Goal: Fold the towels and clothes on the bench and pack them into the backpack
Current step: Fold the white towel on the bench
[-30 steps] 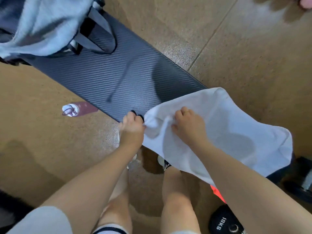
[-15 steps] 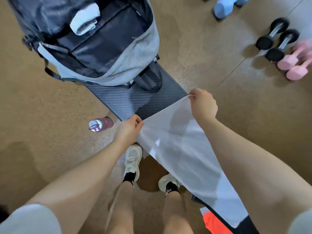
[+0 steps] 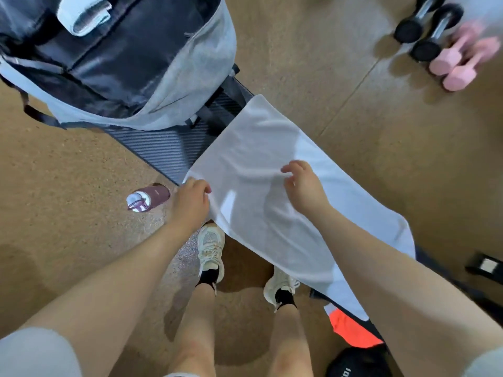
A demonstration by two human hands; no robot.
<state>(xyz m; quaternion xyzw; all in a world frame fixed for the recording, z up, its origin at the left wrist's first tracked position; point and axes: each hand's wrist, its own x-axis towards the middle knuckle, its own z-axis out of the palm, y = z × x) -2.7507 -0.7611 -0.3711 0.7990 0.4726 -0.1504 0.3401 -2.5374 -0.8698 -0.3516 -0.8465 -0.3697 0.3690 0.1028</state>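
A white towel [image 3: 261, 170] lies spread lengthwise along the dark ribbed bench [image 3: 163, 151]. My left hand [image 3: 190, 202] grips its near left corner at the bench edge. My right hand [image 3: 303, 183] hovers over the towel's middle with fingers loosely spread, holding nothing. The grey and black backpack [image 3: 190, 58] stands open at the bench's far end, a rolled white towel [image 3: 84, 14] inside it. An orange garment [image 3: 351, 330] shows at the bench's near right end.
A maroon water bottle [image 3: 148, 197] lies on the brown floor left of the bench. Black dumbbells [image 3: 427, 25] and pink dumbbells [image 3: 460, 61] sit at the far right. A black kettlebell [image 3: 356, 363] is by my right leg. My feet [image 3: 211, 248] stand beside the bench.
The towel went from stretched taut between both hands to lying flat on the bench. My right hand let go of its far corner and drew back over the middle.
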